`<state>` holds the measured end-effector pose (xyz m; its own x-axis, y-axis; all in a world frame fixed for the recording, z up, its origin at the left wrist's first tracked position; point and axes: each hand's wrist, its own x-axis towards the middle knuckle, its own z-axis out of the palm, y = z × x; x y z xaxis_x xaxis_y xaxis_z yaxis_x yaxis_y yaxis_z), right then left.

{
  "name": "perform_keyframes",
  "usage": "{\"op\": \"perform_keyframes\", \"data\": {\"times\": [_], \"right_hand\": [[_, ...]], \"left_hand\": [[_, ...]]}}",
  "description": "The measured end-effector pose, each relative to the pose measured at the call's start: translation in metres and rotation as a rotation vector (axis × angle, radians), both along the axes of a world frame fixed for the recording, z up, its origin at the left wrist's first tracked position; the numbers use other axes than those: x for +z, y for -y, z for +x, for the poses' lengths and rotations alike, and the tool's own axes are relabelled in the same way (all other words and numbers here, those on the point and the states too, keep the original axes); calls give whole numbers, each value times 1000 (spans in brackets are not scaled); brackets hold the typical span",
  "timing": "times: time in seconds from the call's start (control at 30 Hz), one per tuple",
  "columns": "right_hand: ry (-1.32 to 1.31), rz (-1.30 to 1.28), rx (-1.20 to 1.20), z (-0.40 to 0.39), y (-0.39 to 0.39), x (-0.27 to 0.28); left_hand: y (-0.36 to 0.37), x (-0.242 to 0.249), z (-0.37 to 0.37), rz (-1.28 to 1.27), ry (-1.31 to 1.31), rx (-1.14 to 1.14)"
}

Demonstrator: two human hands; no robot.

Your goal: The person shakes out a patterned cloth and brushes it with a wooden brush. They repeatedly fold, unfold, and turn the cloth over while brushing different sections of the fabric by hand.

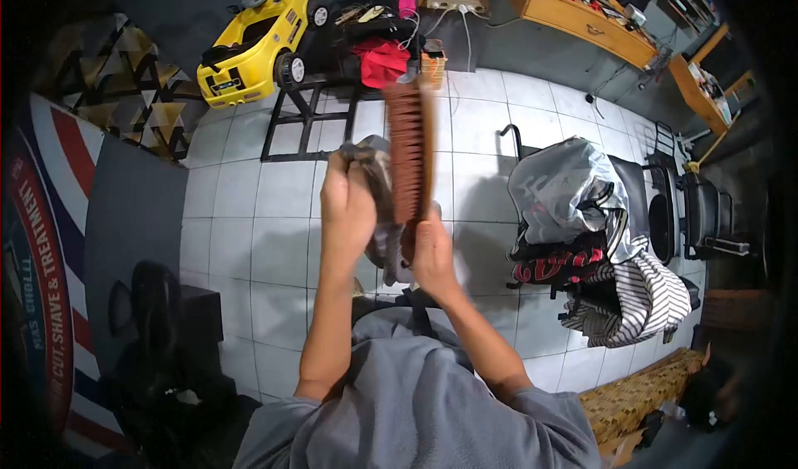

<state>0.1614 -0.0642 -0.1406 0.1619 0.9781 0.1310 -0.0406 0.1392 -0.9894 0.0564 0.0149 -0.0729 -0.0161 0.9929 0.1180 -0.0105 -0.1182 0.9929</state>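
My right hand point(434, 253) is closed round the lower end of a long brush point(407, 149) with a wooden back and reddish-brown bristles. The brush stands upright in view, its bristles facing left. My left hand point(347, 199) grips a crumpled, patterned grey-brown cloth item point(376, 166), with fingers folded over its upper left part. The bristles are right beside this item; motion blur hides whether they touch it. Part of the item hangs down between my two hands.
A yellow toy car point(253, 49) stands at the upper left near a black metal frame point(307, 122). On the right, a chair carries a silvery cape point(565, 191) and a striped cloth point(652, 299). A wooden drawer table point(582, 22) lines the back wall.
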Motion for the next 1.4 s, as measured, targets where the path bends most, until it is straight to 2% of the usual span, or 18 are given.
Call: {"op": "perform_keyframes", "data": {"times": [0.07, 0.1, 0.17, 0.23, 0.3, 0.33, 0.4, 0.5, 0.57, 0.63, 0.7, 0.73, 0.87, 0.97, 1.07, 1.13, 1.23, 1.4], "right_hand": [[98, 88, -18, -12, -6, -18], [96, -124, 43, -10, -2, -53], [433, -172, -6, -1, 6, -119], [816, -598, 147, 26, 34, -203], [948, -572, 386, 75, 94, -327], [945, -875, 368, 91, 118, -372], [855, -1196, 270, 100, 136, -337], [558, -1175, 50, 111, 157, -402], [176, -1146, -222, 91, 116, -299], [243, -624, -420, 72, 84, -276], [-470, -721, -272, 45, 38, -122], [-515, -670, -203, 36, 26, -85], [-562, -213, 285, 7, 12, 17], [-642, -269, 374, -6, 5, 3], [-277, -539, 492, -4, 5, -102], [214, -621, 405, 5, 25, -170], [524, -816, 277, 25, 76, -265], [925, -927, -135, 19, 132, -329]], "left_hand": [[5, 20, 10, 22, -83, 78], [2, 21, 9, 10, 57, 61], [1, 29, 9, 82, 191, 93], [4, 44, 9, 152, 290, 130], [4, 51, -4, 123, 354, 99], [3, 54, -11, 112, 386, 80], [3, 52, -21, 81, 434, 107], [2, 45, -34, -1, 474, 178], [1, 46, -33, -91, 441, 132], [3, 39, -32, -122, 309, 73], [2, 21, -34, -53, 61, -149], [2, 18, -34, -13, -64, -257], [12, 30, -34, -5, 72, -467], [17, 44, -61, -19, 173, -527], [19, 49, -82, -7, 230, -497], [17, 52, -88, 37, 341, -379], [12, 56, -107, 8, 396, -282], [12, 55, -119, -96, 361, -358]]}}
